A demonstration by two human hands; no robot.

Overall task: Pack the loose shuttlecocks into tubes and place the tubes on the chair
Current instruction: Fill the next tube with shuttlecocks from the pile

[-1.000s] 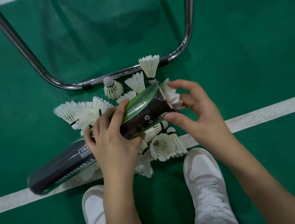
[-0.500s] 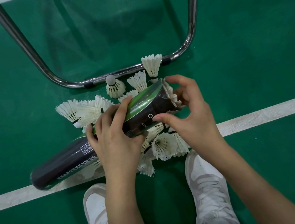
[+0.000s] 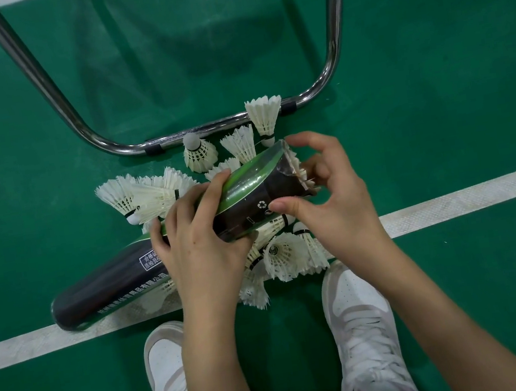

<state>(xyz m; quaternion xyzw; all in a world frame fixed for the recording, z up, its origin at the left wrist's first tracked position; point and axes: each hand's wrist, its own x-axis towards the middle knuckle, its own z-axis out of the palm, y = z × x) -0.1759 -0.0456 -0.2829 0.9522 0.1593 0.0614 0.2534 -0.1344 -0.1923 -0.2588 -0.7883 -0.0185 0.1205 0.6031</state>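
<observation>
Just in front of the chair's chrome floor rail, the left hand grips the light, stiff cardboard shuttlecock tube mid-barrel while the right hand, fingers curled round its open mouth, presses in a fragile feather shuttlecock, best pushed gently by its skirt edge.

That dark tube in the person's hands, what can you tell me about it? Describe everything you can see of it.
The shuttlecock tube is a long, dark, glossy cylinder with a green diagonal stripe, a recycling mark and white printed Chinese text. It lies tilted, closed end low at the left over the white court line, open end raised at the right. The left hand grips its middle; the right hand curls round its mouth, where white feathers protrude.
</observation>
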